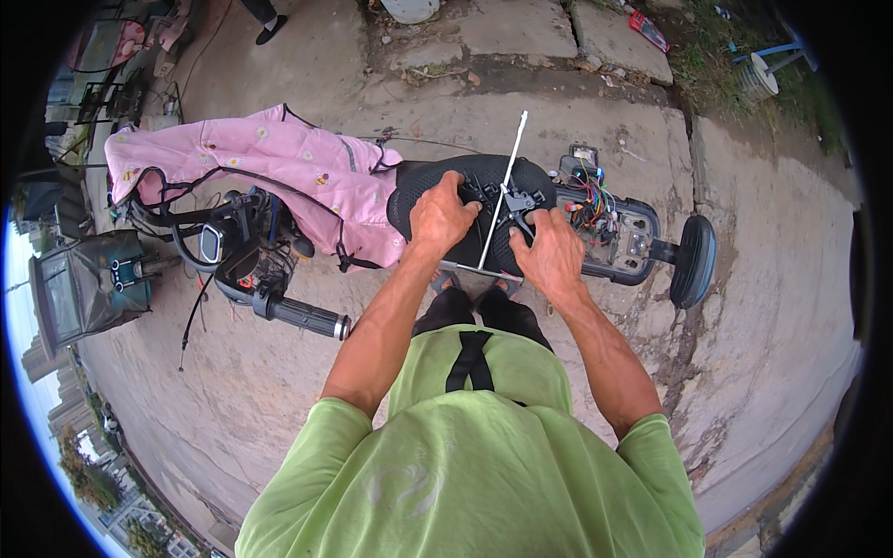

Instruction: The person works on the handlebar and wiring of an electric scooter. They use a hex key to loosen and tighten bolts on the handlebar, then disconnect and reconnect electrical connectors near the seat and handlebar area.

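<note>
Head view: we counted two hands, one black textured seat (423,200), one thin silver metal rod (503,191), one black brake lever assembly (517,206). Our left hand (441,216) lay on the seat, fingers curled together beside the rod. Our right hand (551,251) gripped the lever assembly, fingers clamped around it, rod running between both hands. One pink quilted cover (279,158) draped the scooter, one rubber wheel (694,260) at right.

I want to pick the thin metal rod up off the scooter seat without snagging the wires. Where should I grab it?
Probably take the rod by its bare far half, coming from above. That end sticks up clear past the seat, while the near half runs between the left hand and right hand by a black clamp, with the wires to its right.
</note>
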